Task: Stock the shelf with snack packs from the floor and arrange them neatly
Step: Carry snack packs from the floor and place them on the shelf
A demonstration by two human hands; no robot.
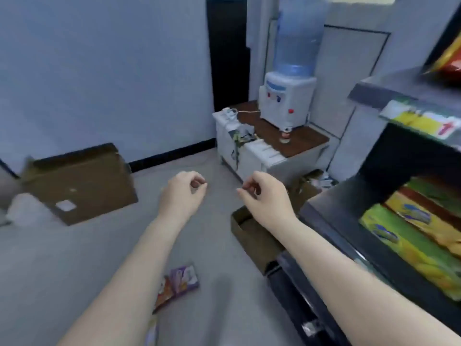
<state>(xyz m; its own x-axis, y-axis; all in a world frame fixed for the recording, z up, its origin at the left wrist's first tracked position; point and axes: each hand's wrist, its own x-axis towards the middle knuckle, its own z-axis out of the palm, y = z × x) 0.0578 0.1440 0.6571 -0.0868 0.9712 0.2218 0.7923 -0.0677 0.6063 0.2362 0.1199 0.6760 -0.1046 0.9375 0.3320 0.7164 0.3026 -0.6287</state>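
The whole view is motion-blurred. The left forearm [119,283] hides part of the snack packs [179,280] on the floor, and their print is unreadable. The shelf [374,91] runs off the right edge; its price label [421,119] is smeared. A box [252,236] sits partly behind the right forearm [336,258].

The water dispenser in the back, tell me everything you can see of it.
The water dispenser is a small white countertop unit, plastic by the look of it, with a large translucent blue bottle standing inverted on top. Its front shows a blue panel and red taps or buttons; blur hides the detail. It stands upright on a brown-topped white cabinet against the wall, left of the shelf. A thin cord runs along the top from its base towards a white power strip.
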